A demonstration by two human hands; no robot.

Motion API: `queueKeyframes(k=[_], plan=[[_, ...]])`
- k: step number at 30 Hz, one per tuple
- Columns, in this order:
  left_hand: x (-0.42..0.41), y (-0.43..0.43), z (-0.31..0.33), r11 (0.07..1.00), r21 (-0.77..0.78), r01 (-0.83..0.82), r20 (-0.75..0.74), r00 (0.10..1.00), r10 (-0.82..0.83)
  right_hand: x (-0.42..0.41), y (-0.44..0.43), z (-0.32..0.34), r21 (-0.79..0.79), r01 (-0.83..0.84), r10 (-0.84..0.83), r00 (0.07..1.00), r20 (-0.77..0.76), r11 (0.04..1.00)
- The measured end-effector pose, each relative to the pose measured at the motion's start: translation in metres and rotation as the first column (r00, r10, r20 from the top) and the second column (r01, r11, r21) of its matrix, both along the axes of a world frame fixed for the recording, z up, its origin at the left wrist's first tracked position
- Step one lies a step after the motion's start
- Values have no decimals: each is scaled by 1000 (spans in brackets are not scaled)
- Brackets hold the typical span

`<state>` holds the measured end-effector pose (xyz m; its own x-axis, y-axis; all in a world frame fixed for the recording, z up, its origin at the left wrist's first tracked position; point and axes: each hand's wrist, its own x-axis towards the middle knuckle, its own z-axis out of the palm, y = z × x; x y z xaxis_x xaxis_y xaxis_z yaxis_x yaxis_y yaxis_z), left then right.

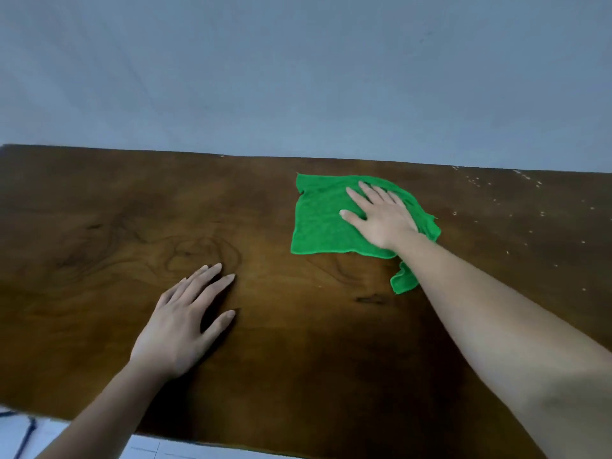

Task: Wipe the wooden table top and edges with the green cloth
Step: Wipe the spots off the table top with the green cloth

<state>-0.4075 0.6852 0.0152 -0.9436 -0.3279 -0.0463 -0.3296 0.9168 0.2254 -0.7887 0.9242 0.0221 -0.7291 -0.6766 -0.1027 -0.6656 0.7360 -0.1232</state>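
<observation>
Head view, looking forward and down. The fingers [359, 195] of the right hand [384, 220] are straight and slightly spread, lying flat on the green cloth [318, 223]. They curl round nothing, and the palm presses the cloth onto the tabletop [298, 352]. The thumb points left across the cloth, the other fingertips toward its far edge. The fingers [212, 279] of the left hand [175, 329] are likewise straight and close together, thumb held apart, resting palm-down on bare wood and holding nothing. The two hands are well apart. The left one is nearer the person and to the left of the cloth, not touching it.

The green cloth lies spread in a rough square on the far, right-of-centre part of the tabletop, its far edge near the table's far edge but short of it. Its near right corner is rumpled, and a folded tail shows beside the right forearm [496, 326], which crosses over it. To the right of the cloth, pale specks [530, 210] are scattered over the wood toward the far right corner. The tabletop is dark brown with visible grain and knots. Beyond its far edge rises a plain grey-blue wall [298, 77]. Below the near edge, at lower left, a pale floor [149, 450] and a dark cord [28, 432] show.
</observation>
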Motion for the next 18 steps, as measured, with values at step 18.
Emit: queueKeyframes(k=[18], plan=[[-3, 2, 4, 1000, 13, -26, -9, 1000, 26, 9, -148, 2, 40, 123, -124, 992, 14, 992]])
